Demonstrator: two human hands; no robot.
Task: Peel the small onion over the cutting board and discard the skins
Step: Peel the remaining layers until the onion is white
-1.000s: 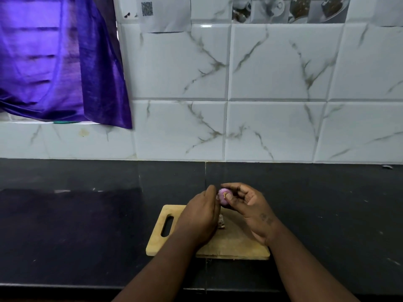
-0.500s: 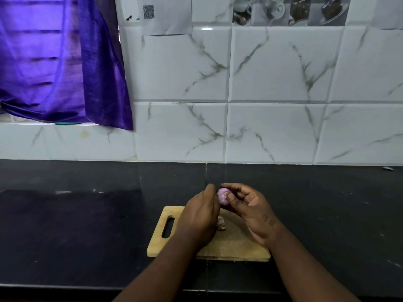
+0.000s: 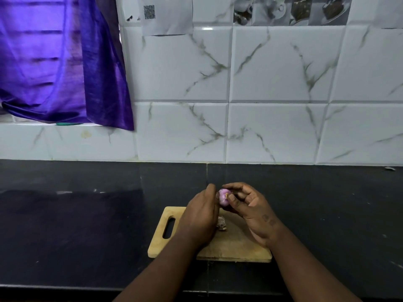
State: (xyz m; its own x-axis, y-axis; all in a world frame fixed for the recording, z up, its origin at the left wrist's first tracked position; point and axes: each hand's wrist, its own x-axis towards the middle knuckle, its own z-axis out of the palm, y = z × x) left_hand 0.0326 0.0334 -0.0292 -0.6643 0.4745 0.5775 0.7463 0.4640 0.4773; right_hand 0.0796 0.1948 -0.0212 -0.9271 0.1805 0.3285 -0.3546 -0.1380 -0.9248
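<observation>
Grip: the small round purple onion (image 3: 223, 198) is pinched between the left hand (image 3: 201, 216) and right hand (image 3: 250, 208).
Change: almost nothing has moved; picking at the tip goes on.
Place: held above the pale wooden cutting board (image 3: 235, 245).
Skins: a brown scrap (image 3: 222, 224) lies there.
Desk: black (image 3: 87, 225).

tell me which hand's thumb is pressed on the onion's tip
The right hand. Its thumb lies across the onion at the yellowish tip, while the left hand only steadies the onion's other side, its back to the camera.
</observation>
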